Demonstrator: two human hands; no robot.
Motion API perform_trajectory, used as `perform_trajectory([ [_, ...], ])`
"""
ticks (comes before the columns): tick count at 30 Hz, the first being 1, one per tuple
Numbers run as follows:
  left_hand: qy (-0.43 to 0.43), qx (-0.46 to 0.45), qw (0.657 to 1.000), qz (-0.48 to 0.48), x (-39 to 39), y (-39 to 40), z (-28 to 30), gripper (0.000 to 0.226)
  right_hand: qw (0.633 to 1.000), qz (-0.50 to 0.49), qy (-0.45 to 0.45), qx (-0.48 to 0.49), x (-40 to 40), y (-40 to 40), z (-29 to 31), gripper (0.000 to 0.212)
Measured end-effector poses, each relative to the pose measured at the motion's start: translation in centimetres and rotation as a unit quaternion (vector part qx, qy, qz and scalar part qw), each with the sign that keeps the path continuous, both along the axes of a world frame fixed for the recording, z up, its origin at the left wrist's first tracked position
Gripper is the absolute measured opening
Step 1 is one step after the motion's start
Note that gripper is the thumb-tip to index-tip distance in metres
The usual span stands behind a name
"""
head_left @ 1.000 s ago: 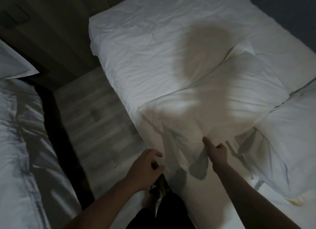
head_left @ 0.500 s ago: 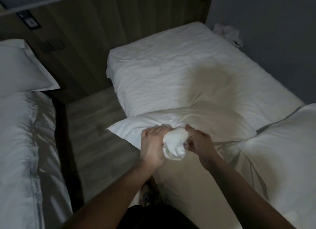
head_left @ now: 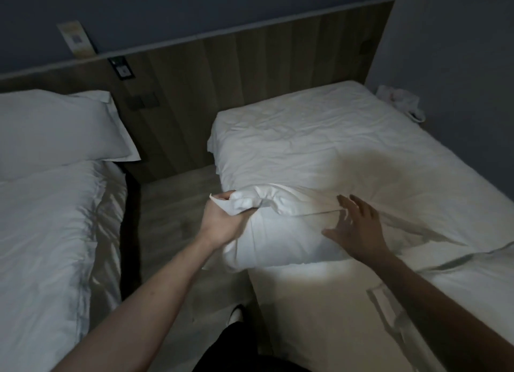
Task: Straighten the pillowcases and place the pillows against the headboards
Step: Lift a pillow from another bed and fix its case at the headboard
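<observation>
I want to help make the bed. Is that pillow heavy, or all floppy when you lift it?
Probably light: the left hand lifts one end by a bunched corner alone. The pillow looks soft and floppy, sagging and creasing. It likely won't slip, since the cloth bunches easily.

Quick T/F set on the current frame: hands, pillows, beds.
1. The left hand grips a bunched end of the pillowcase on the near pillow. True.
2. The right hand is clenched in a fist. False: its fingers are spread open over the pillow.
3. The left bed already has a pillow at the headboard. True.
4. The near pillow rests against the headboard. False: it lies at the near edge of the right bed, away from the headboard.
5. The floor between the beds is carpeted red. False: it looks like pale wood planks.
</observation>
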State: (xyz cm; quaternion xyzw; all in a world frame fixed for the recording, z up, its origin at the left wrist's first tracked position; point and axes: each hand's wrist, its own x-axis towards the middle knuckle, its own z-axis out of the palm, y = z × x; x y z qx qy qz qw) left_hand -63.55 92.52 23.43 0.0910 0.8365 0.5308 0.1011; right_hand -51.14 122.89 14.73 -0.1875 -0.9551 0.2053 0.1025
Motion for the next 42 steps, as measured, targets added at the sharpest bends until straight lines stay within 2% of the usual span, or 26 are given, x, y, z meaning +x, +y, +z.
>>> perform_trajectory([
  [4,-0.033,0.010,0.999,0.019,-2.7,-2.2,0.1,0.017,0.998,0.015,-0.053,-0.023,-5.6,0.2,1.0,0.048],
  [7,-0.053,0.009,0.998,0.038,-5.6,-4.3,-1.1,0.022,0.989,0.013,-0.069,-0.130,-9.9,-0.7,2.7,0.021],
  [8,-0.060,0.018,0.996,0.059,-6.7,-4.9,-1.2,0.025,0.985,0.006,-0.056,-0.163,-11.6,-1.4,3.1,0.019],
  [10,-0.072,0.012,0.992,0.099,-9.4,-6.0,-1.3,0.033,0.975,-0.038,-0.034,-0.217,-15.4,-2.8,3.2,0.031],
  [12,-0.084,-0.005,0.991,0.105,-12.2,-7.4,-1.1,0.043,0.966,-0.066,-0.023,-0.249,-19.3,-4.5,3.3,0.033],
  [15,-0.117,-0.003,0.986,0.119,-17.1,-10.3,-0.8,0.049,0.966,-0.053,-0.022,-0.252,-24.8,-6.9,3.9,0.034],
  [18,-0.138,0.021,0.974,0.179,-22.1,-13.9,-1.2,0.053,0.970,-0.025,-0.033,-0.238,-29.5,-8.7,3.8,0.035],
  [24,-0.115,0.082,0.966,0.218,-30.6,-18.0,-0.9,0.030,0.983,0.032,-0.085,-0.160,-35.9,-11.6,3.6,0.045],
  [27,-0.105,0.078,0.969,0.212,-34.4,-19.3,-0.4,0.031,0.983,0.050,-0.082,-0.156,-38.5,-12.1,4.1,0.045],
  [31,-0.061,0.078,0.973,0.207,-39.8,-19.3,1.8,0.018,0.984,0.060,-0.085,-0.147,-42.3,-11.8,4.9,0.049],
  [33,-0.028,0.076,0.978,0.192,-42.8,-18.1,3.5,0.025,0.983,0.060,-0.079,-0.152,-44.3,-11.3,5.3,0.049],
  [37,0.035,0.086,0.976,0.196,-49.1,-14.9,7.4,0.014,0.966,0.021,-0.032,-0.257,-49.0,-10.6,6.6,0.047],
  [40,0.068,0.046,0.967,0.240,-54.0,-13.7,9.3,0.012,0.939,0.016,-0.001,-0.344,-52.8,-11.7,8.4,0.048],
  [42,0.053,0.020,0.962,0.266,-56.2,-13.9,8.8,0.033,0.916,0.030,0.006,-0.401,-55.2,-12.6,9.3,0.046],
])
